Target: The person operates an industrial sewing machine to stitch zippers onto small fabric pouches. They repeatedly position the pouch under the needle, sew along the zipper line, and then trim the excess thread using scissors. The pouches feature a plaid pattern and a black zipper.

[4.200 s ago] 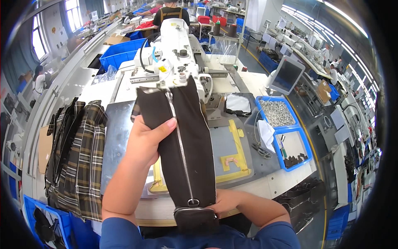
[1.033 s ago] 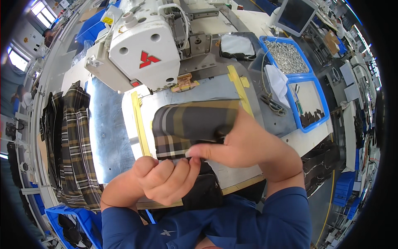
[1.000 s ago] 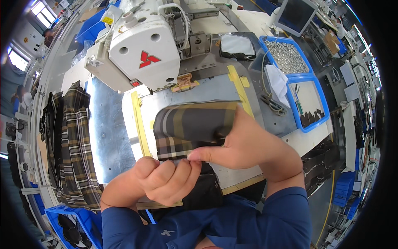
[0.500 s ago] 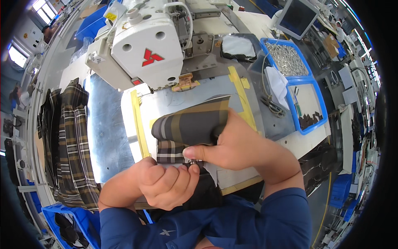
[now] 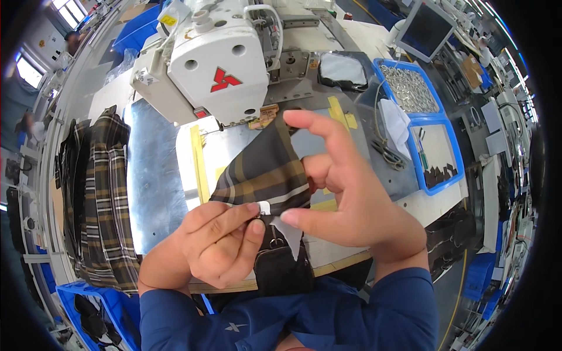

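My left hand (image 5: pixel 219 240) is closed in a pinch at the lower edge of a dark plaid fabric piece (image 5: pixel 266 167). Beside its fingertips shows a small shiny white patch (image 5: pixel 264 207); what that is I cannot make out. My right hand (image 5: pixel 345 193) is spread in a wide C around the fabric's right side, its index fingertip by the upper corner and its thumb near the lower edge. Some fingers are partly behind the cloth. Below hangs a black piece (image 5: pixel 284 269) with a metal ring (image 5: pixel 277 241) and a pale torn-looking flap (image 5: pixel 285 234).
A white sewing machine (image 5: pixel 219 70) stands just beyond the fabric, over a plate with yellow tape (image 5: pixel 199 164). Plaid pieces (image 5: pixel 108 193) are stacked at left. Blue trays at right hold metal rings (image 5: pixel 408 88) and dark scraps (image 5: pixel 439 174). A blue bin (image 5: pixel 120 310) sits lower left.
The fabric's upper part has swung upright and its folded roll has opened out. My right hand has let its grip spread wide. The black piece and ring below have come into sight.
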### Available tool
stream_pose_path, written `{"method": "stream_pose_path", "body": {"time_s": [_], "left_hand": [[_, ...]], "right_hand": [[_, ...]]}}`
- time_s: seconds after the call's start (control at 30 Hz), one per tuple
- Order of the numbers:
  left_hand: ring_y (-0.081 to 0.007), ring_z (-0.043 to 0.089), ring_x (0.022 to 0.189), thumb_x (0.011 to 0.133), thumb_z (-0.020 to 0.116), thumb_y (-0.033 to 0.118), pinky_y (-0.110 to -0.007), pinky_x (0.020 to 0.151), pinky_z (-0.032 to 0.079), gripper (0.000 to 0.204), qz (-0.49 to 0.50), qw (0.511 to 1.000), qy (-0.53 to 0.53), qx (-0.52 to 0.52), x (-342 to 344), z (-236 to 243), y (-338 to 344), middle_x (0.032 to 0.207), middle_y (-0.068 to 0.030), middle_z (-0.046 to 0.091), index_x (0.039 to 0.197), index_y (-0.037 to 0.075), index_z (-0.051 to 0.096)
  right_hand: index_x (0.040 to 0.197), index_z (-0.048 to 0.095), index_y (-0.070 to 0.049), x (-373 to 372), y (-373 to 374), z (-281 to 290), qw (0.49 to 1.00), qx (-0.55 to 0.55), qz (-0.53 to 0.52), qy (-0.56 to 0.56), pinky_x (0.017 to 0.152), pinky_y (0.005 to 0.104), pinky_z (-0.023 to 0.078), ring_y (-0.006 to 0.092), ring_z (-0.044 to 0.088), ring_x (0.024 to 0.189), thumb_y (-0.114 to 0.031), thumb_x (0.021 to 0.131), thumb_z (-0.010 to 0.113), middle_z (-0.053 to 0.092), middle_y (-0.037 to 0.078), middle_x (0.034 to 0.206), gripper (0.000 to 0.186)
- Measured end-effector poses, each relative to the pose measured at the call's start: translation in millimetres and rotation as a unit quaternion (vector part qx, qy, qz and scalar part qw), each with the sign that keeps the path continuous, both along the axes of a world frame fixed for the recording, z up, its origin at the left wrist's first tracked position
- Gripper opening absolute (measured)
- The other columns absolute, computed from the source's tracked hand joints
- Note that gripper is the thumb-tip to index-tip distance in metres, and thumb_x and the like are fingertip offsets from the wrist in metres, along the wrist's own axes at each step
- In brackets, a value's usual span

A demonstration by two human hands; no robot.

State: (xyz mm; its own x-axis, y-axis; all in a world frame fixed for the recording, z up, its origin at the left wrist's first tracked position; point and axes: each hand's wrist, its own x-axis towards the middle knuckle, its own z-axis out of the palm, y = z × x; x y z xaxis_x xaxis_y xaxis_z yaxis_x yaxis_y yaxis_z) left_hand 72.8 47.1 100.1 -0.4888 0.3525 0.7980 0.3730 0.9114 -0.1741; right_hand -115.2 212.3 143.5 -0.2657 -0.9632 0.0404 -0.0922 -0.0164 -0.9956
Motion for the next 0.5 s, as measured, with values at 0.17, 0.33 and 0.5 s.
{"method": "stream_pose_path", "body": {"time_s": [0.17,0.33,0.5], "left_hand": [[-0.0301,0.078,0.083,0.079,0.079,-0.011,-0.037,0.065,0.053,0.015,-0.009,0.999,-0.020,0.029,6,8,2,0.082,-0.0055,0.054,0.088,-0.003,0.071],[-0.0297,0.078,0.084,0.080,0.077,-0.006,-0.036,0.068,0.055,0.011,-0.046,0.998,-0.024,0.021,8,11,3,0.083,-0.0042,0.051,0.089,-0.001,0.073],[-0.0270,0.078,0.086,0.080,0.077,-0.004,-0.034,0.073,0.056,0.010,-0.065,0.998,-0.019,-0.011,5,8,3,0.083,-0.0029,0.052,0.084,0.004,0.073]], "right_hand": [[0.132,0.068,-0.008,0,-2,-10,0.959,-0.103,0.000,0.265,0.075,0.0362,0.056,0.0236,0.069,0.083,0.002,0.083,0.080,0.073,0.010,0.099,0.051],[0.109,0.082,-0.013,7,-2,-23,0.858,-0.199,-0.110,0.461,0.074,0.0370,0.053,0.0217,0.067,0.088,0.001,0.062,0.083,0.067,0.004,0.092,0.048],[0.105,0.082,-0.015,5,-4,-7,0.777,-0.260,-0.078,0.568,0.083,0.0401,0.052,0.0225,0.065,0.100,-0.010,0.072,0.080,0.076,0.000,0.111,0.033]]}}
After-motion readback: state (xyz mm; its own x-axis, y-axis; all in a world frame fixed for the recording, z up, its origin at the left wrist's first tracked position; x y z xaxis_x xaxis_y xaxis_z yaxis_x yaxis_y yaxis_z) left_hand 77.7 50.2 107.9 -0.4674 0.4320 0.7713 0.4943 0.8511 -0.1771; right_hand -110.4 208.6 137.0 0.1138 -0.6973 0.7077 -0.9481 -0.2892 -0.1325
